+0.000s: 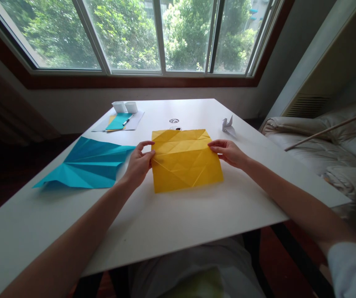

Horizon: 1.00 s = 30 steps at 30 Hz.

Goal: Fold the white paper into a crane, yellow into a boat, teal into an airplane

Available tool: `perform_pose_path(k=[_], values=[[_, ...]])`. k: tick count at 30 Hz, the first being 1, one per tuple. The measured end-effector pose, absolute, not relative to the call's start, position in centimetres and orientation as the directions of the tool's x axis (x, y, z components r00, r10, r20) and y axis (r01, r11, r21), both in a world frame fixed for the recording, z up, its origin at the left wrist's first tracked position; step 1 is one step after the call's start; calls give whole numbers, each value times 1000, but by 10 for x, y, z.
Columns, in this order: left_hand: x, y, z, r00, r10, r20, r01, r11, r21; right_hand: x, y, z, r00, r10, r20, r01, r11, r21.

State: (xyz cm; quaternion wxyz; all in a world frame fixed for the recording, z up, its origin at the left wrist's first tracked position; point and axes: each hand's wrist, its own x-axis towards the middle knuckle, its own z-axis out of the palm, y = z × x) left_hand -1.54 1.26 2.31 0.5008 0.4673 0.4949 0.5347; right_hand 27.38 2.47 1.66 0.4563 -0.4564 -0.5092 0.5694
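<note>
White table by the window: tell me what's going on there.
A person is holding a creased yellow sheet of paper over the white table, the left hand pinching its left edge and the right hand its right edge. The sheet is opened out, with fold lines running across it. A larger creased blue sheet lies to the left, and a folded paper bird sits farther back on the right. A pen rests on papers toward the far left corner.
</note>
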Motion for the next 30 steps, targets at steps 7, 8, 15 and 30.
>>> perform_pose_path(k=[7,8,15,30], values=[[-19,10,25,168,983,-75,-48,84,995,276,25,15,-287,956,-60,-8,-65,-998],[-19,10,25,207,974,-96,-25,103,994,276,25,14,-296,954,-53,-4,-57,-998],[-17,10,24,139,981,-137,28,134,991,275,27,11,-291,956,-49,42,-38,-998],[-30,20,19,335,935,-116,-62,144,988,307,43,15,-219,969,-117,233,-65,-970]])
